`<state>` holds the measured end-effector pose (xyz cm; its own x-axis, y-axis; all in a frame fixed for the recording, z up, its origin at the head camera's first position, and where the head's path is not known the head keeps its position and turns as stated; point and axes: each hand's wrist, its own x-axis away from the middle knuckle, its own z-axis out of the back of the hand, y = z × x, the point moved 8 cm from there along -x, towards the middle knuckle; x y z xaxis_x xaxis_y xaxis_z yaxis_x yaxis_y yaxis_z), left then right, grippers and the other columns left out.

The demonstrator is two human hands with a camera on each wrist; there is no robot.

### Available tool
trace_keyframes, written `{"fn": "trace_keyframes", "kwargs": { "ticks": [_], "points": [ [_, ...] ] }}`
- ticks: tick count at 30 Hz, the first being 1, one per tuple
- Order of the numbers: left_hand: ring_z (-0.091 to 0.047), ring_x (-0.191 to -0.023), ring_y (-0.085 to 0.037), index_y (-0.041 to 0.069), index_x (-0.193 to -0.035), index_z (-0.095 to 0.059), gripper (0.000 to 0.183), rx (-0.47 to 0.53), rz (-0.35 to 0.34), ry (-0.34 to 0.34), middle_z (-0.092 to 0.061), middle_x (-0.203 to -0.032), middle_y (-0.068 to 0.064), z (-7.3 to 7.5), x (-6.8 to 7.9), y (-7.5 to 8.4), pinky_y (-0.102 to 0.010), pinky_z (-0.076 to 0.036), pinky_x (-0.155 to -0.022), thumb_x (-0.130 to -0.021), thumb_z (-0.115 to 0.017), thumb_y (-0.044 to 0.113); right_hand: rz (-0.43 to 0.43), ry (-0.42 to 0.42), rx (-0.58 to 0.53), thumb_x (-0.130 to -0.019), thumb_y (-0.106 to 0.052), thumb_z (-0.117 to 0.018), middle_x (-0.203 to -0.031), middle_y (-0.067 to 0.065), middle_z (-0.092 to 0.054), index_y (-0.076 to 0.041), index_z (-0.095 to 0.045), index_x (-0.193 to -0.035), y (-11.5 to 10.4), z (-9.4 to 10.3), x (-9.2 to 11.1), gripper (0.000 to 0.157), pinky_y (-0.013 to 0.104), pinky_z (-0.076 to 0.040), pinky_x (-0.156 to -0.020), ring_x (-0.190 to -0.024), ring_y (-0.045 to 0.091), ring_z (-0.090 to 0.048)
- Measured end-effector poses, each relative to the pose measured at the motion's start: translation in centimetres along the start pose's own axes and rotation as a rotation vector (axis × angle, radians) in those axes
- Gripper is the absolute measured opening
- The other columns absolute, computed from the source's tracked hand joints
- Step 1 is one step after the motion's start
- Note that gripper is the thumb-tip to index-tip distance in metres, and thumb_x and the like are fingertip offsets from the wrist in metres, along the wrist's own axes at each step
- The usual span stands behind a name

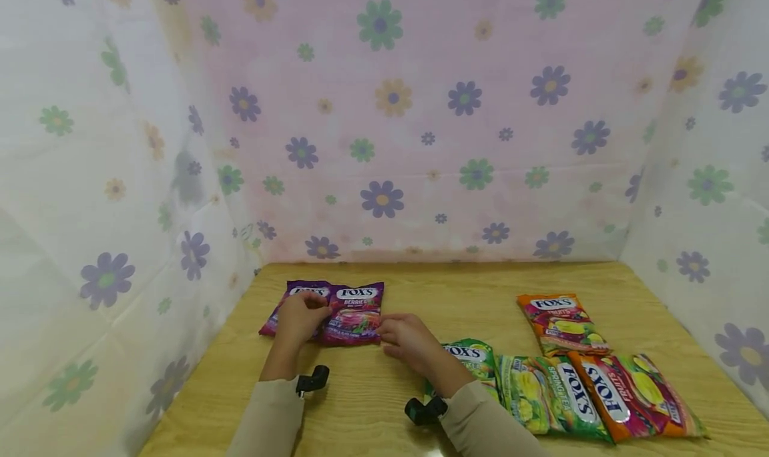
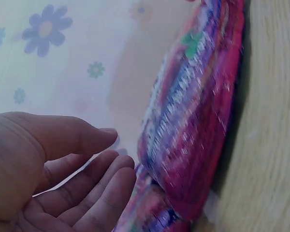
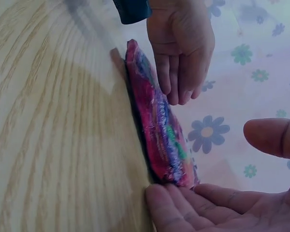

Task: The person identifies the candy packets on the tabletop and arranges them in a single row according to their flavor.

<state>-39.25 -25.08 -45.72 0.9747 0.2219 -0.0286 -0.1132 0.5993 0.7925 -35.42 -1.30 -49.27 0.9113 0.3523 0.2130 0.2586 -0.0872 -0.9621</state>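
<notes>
Two purple Fox's berries candy bags lie side by side at the table's left: a left bag (image 1: 273, 322), partly covered by a hand, and a right bag (image 1: 356, 318) overlapping its edge. My left hand (image 1: 298, 320) hovers over where the bags meet; in the left wrist view its fingers (image 2: 106, 198) are loosely bent with a gap below the thumb, holding nothing. My right hand (image 1: 414, 347) is at the right bag's right edge. In the right wrist view its straight fingers (image 3: 179, 205) touch the bag's end, thumb (image 3: 270, 137) held apart.
Green spring tea candy bags (image 1: 529, 393) lie in front on the right, one partly behind the right forearm. Next to them are orange fruits bags, one upright (image 1: 561, 323) and one turned sideways (image 1: 643, 397). Flowered cloth (image 1: 432, 197) encloses the wooden table (image 1: 444, 287) on three sides.
</notes>
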Motion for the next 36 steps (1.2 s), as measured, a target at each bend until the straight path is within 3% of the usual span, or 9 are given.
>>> {"fn": "trace_keyframes", "kwargs": {
  "ticks": [3, 7, 13, 19, 28, 36],
  "points": [
    [-0.063, -0.089, -0.026, 0.01, -0.106, -0.075, 0.018, -0.009, -0.051, -0.018, -0.071, -0.107, -0.012, -0.3, 0.4, 1.3, -0.033, -0.06, -0.072, -0.091, -0.079, 0.02, -0.012, 0.01, 0.03, -0.095, -0.016, -0.061, -0.16, 0.026, -0.041, 0.009, -0.044, -0.151, -0.5, 0.1, 0.5, 0.063, 0.055, -0.046, -0.112, -0.147, 0.046, -0.04],
    [-0.064, -0.088, -0.024, 0.011, -0.103, -0.075, 0.015, -0.008, -0.1, -0.046, -0.071, -0.103, -0.01, -1.0, 1.0, 2.7, -0.034, -0.06, -0.075, -0.091, -0.08, 0.019, 0.007, 0.011, 0.087, -0.096, -0.024, -0.065, -0.162, 0.023, -0.039, 0.009, -0.047, -0.148, -1.3, 0.2, 1.2, 0.064, 0.06, -0.042, -0.115, -0.148, 0.044, -0.04],
    [-0.065, -0.09, -0.023, 0.007, -0.109, -0.074, 0.024, -0.031, -0.16, -0.081, -0.071, -0.101, -0.007, -2.3, 2.3, 4.6, -0.038, -0.06, -0.08, -0.09, -0.081, 0.021, 0.079, -0.078, 0.175, -0.101, -0.035, -0.064, -0.159, 0.024, -0.043, 0.004, -0.042, -0.153, -2.8, 0.8, 2.6, 0.069, 0.063, -0.04, -0.115, -0.148, 0.041, -0.041],
    [-0.067, -0.089, -0.02, 0.009, -0.108, -0.074, 0.025, -0.029, -0.212, -0.136, -0.072, -0.1, -0.004, -3.4, 3.7, 6.6, -0.038, -0.06, -0.077, -0.09, -0.081, 0.024, 0.138, -0.119, 0.205, -0.105, -0.028, -0.057, -0.155, 0.019, -0.05, -0.003, -0.043, -0.155, -4.9, 3.1, 4.1, 0.058, 0.061, -0.038, -0.117, -0.148, 0.041, -0.042],
    [-0.07, -0.093, -0.018, 0.011, -0.114, -0.073, 0.031, 0.038, -0.274, -0.229, -0.073, -0.103, -0.001, -5.0, 5.3, 8.8, -0.035, -0.062, -0.076, -0.091, -0.081, 0.03, 0.183, -0.107, 0.27, -0.104, -0.03, -0.061, -0.158, 0.015, -0.048, -0.008, -0.043, -0.156, -7.5, 7.4, 6.3, 0.059, 0.057, -0.042, -0.117, -0.147, 0.038, -0.044],
    [-0.069, -0.094, -0.015, 0.017, -0.113, -0.072, 0.037, -0.027, -0.276, -0.275, -0.072, -0.102, 0.003, -6.3, 6.2, 9.5, -0.037, -0.061, -0.078, -0.089, -0.081, 0.043, 0.209, -0.069, 0.401, -0.105, -0.031, -0.06, -0.158, 0.018, -0.047, -0.007, -0.044, -0.155, -7.9, 11.0, 7.6, 0.058, 0.056, -0.045, -0.114, -0.144, 0.039, -0.047]
  ]
}}
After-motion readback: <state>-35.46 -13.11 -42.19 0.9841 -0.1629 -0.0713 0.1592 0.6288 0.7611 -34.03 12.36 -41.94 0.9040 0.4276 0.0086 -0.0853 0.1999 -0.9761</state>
